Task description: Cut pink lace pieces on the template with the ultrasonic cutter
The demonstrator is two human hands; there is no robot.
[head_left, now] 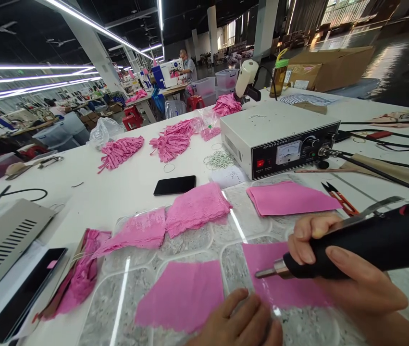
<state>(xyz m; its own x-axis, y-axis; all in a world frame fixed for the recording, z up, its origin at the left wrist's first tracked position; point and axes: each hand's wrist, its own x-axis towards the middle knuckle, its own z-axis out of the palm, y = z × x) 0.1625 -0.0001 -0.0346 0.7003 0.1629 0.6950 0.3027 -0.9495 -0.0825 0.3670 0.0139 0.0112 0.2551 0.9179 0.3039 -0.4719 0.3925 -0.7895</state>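
Observation:
My right hand (355,278) is wrapped round a black handheld ultrasonic tool (363,240). The tool's metal tip (266,273) points left, over or against a pink fabric panel (283,293); contact is hard to judge. My left hand (243,319) rests palm down at the bottom, fingers bent and a little apart, with nothing visible in it. It lies beside the lower edge of that panel and overlaps the corner of a second pink panel (186,295). Both panels lie on a clear-topped, marble-patterned mat (175,250). Behind them are stacked pink lace pieces (197,209) and folded pink fabric (291,198).
A generator box (279,139) with a meter and cables stands behind. A black phone (174,185), elastic loops (219,160), orange snips (341,199) and pink bundles (121,153) lie around. At left sits a grey vented box (9,245). Far back, a person (189,67) sits at a sewing machine.

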